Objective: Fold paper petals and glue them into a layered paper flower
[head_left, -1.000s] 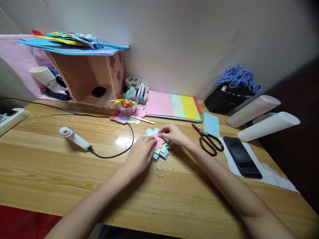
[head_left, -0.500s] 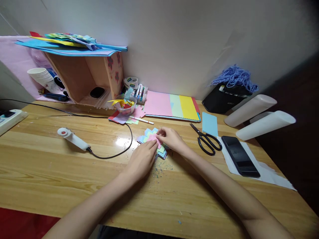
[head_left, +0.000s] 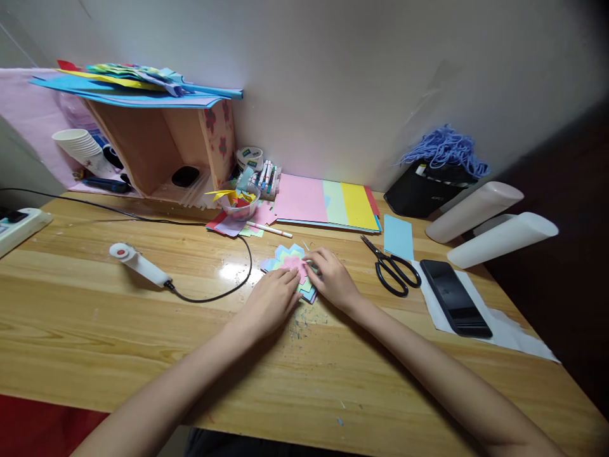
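Observation:
A layered paper flower [head_left: 291, 261] lies on the wooden table, pink in the middle with pale green, light blue and lilac layers beneath. My left hand [head_left: 273, 295] rests over its lower left, fingertips on the pink layer and thumb by the lower edge. From the right, my right hand [head_left: 333, 276] bends its fingers and thumb together at the pink layer's edge. Both hands partly cover the flower. Just beyond the right fingertips is a thin pale sliver [head_left: 306, 245]. Black-handled scissors [head_left: 392, 268] lie right of my right hand.
A corded white glue gun [head_left: 143, 266] lies left, its black cable curving toward the flower. Behind are a clear bowl of paper scraps [head_left: 242, 206], a white marker [head_left: 269, 229] and coloured sheets [head_left: 304, 200]. On the right are a phone [head_left: 457, 297], light blue paper [head_left: 398, 237] and white rolls [head_left: 504, 240].
My right hand has shifted slightly right and toward me, its fingers less tightly bunched at the pink layer. The pale sliver now shows beyond it. My left hand stays nearly still.

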### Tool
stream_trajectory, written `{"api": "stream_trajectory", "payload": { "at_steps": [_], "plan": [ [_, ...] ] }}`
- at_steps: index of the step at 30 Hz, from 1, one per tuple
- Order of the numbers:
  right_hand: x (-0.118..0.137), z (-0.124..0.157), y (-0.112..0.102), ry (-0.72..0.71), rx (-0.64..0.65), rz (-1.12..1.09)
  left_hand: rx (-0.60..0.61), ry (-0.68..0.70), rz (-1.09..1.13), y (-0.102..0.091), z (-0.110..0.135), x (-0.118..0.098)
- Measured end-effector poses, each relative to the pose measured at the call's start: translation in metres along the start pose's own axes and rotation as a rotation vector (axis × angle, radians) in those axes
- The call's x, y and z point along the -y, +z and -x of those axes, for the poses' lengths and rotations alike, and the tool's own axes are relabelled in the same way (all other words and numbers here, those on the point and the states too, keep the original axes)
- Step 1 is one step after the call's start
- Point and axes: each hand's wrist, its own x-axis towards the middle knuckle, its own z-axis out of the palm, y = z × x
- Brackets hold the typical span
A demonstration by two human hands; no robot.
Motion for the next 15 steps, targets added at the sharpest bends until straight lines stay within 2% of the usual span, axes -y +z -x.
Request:
{"api": "stream_trajectory", "payload": {
  "at_steps": [4,9,12,15],
  "plan": [
    [-0.006,0.016,0.000,-0.139,0.021,0.000,0.024,0.017,0.008,-0.005,-0.003,-0.002],
    [-0.009,0.021,0.007,-0.212,0.009,-0.027,0.032,-0.001,0.032,-0.011,-0.004,-0.002],
    [-0.006,0.020,0.007,-0.225,-0.003,-0.035,0.074,0.013,0.212,-0.019,-0.002,0.011],
    [-0.002,0.019,0.003,-0.218,0.023,-0.005,0.001,-0.070,0.444,-0.025,0.000,0.029]
  ]
}}
